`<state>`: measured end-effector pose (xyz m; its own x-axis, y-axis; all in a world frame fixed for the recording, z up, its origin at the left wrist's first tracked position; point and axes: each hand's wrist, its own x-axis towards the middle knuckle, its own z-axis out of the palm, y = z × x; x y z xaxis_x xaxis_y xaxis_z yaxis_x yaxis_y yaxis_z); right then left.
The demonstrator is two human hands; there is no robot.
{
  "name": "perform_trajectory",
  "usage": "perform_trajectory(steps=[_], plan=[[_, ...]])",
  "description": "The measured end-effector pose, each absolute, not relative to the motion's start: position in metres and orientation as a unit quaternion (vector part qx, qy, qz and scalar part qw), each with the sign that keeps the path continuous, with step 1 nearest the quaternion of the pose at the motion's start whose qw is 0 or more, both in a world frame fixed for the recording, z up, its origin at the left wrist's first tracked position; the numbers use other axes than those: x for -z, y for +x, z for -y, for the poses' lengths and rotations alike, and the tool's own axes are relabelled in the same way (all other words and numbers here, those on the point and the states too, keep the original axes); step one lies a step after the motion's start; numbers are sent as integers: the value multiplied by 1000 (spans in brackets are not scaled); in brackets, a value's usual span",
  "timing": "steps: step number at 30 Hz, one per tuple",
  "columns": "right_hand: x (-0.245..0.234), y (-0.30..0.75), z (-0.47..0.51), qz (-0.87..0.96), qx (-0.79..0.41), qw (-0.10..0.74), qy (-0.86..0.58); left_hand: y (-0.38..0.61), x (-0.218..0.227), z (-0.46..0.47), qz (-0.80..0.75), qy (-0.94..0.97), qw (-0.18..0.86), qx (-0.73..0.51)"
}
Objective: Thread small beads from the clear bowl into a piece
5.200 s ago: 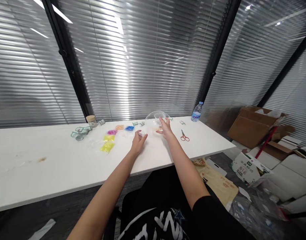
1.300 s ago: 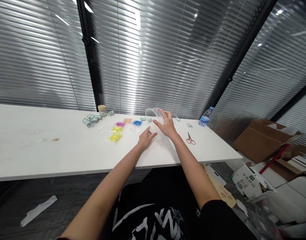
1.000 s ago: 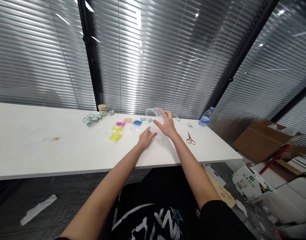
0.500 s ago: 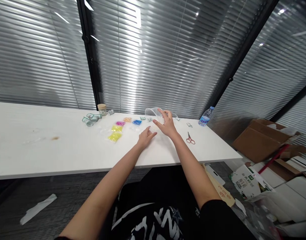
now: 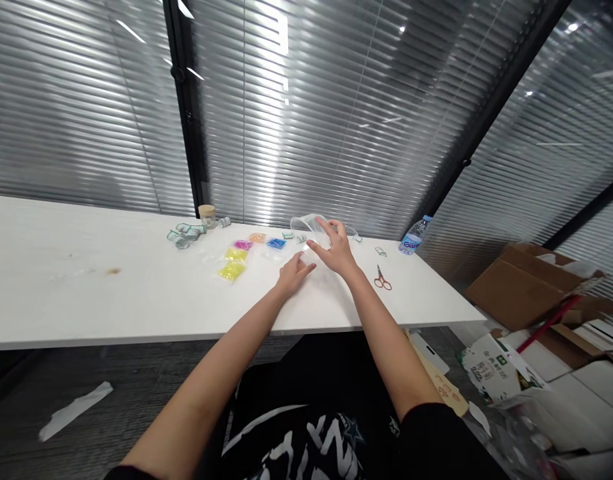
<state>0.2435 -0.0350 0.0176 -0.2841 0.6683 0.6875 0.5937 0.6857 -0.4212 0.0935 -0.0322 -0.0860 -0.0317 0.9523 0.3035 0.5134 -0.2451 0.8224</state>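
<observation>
A clear see-through plastic container (image 5: 305, 225), its wide rim tilted toward the far left, is between my hands over the table. My right hand (image 5: 337, 250) curves over its right side with fingers spread around it. Lower down, my left hand (image 5: 293, 273) pinches near its base with thumb and fingertips. The container's lower part is partly hidden by my fingers. Left of the hands lie small bags of beads: blue (image 5: 276, 244), orange (image 5: 257, 238), magenta (image 5: 243, 245) and yellow (image 5: 231, 271).
Red-handled scissors (image 5: 383, 280) lie to the right, with a labelled water bottle (image 5: 415, 236) behind them. Several small clear vials (image 5: 182, 233) and a wooden-lidded jar (image 5: 207, 216) stand at the back left. Cardboard boxes (image 5: 529, 283) sit beyond the table's right end.
The view has shifted slightly. Both hands stay on the clear container in nearly the same place, and the container's tilt looks about the same.
</observation>
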Motion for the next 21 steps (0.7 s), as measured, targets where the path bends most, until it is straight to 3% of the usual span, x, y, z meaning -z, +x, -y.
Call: perform_trajectory(steps=[14, 21], plan=[[-20, 239, 40, 805, -46, 458, -376, 94, 82, 36, -559, 651, 240, -453], [-19, 241, 39, 776, -130, 507, -352, 94, 84, 37, -549, 642, 246, -474]])
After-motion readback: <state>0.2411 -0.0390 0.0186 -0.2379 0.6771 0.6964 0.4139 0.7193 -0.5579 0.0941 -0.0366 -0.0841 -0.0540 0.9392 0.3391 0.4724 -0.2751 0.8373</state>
